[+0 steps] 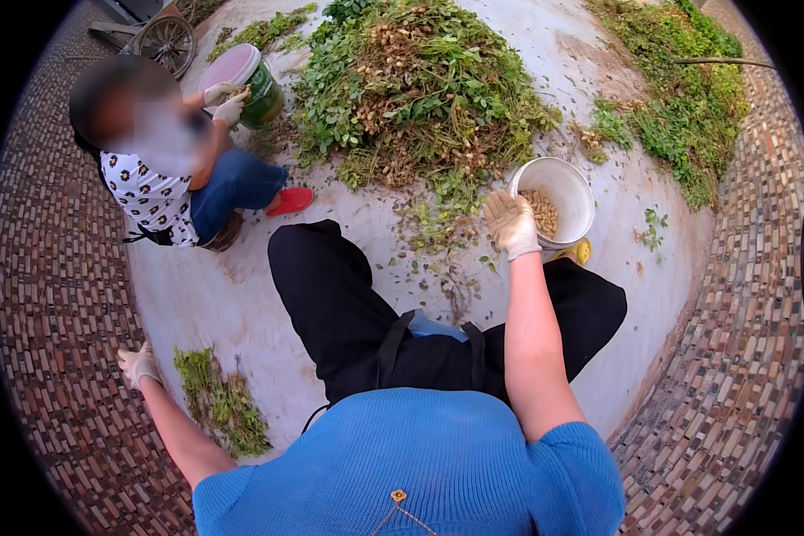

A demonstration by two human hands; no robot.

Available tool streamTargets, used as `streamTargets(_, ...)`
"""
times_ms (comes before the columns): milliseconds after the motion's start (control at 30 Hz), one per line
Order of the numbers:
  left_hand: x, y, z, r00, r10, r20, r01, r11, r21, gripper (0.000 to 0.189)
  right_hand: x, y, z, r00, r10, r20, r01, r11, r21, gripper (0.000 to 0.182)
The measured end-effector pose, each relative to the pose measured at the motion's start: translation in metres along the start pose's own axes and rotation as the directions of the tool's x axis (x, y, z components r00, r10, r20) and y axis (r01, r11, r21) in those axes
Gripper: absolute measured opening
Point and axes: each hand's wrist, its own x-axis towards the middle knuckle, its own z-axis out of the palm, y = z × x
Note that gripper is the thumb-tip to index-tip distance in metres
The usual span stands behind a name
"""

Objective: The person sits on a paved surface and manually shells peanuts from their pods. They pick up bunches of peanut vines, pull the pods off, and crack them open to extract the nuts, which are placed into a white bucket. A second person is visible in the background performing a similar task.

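Note:
My left hand (pixel 139 365), in a pale work glove, reaches out far to the left with its fingers spread and nothing in it. A small heap of pulled peanut plants (pixel 218 402) lies on the ground to the right of it. My right hand (pixel 509 218), in a similar glove with a tan palm, is beside the near left rim of a white bucket (pixel 579 201). Its palm faces up and I see nothing held in it. Loose peanuts in their shells (pixel 541 211) lie in the bottom of the bucket.
A large heap of peanut plants (pixel 422 94) with pods lies ahead. More plants (pixel 690 114) run along the right. At left, a seated person (pixel 167 161) in gloves works by a green bucket (pixel 262 97). Behind them stands a spoked cart wheel (pixel 166 45). Brick paving (pixel 60 281) borders the concrete.

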Motion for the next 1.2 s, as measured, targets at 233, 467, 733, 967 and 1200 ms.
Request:
streamTargets(233,-0.194,0.343,-0.053,0.478,0.618,-0.624,-0.847,0.136,-0.515,0.07,0.034,0.012,-0.006,0.998,0.043,-0.035,-0.047,0.99,-0.133,0.046)
streamTargets(467,-0.431,0.466,-0.037,0.073,0.917,-0.393,-0.676,-0.245,-0.695,0.074,0.129,-0.001,-0.028,0.996,-0.027,0.088,0.071,0.836,-0.544,0.059)
streamTargets(733,-0.467,0.456,-0.019,-0.211,0.949,-0.233,-0.542,-0.311,-0.781,0.071,0.22,-0.005,0.026,0.989,-0.145,0.014,0.088,0.518,-0.851,0.058)
streamTargets(967,-0.45,0.449,-0.002,-0.219,0.964,-0.15,-0.589,-0.254,-0.768,0.067,0.277,0.009,0.057,0.965,-0.179,-0.191,0.002,0.735,-0.678,0.048)
streamTargets(1200,-0.446,0.446,-0.013,-0.237,0.946,-0.221,-0.59,-0.321,-0.741,0.06,0.192,-0.004,0.053,0.921,-0.313,0.23,0.386,0.662,-0.643,0.04)
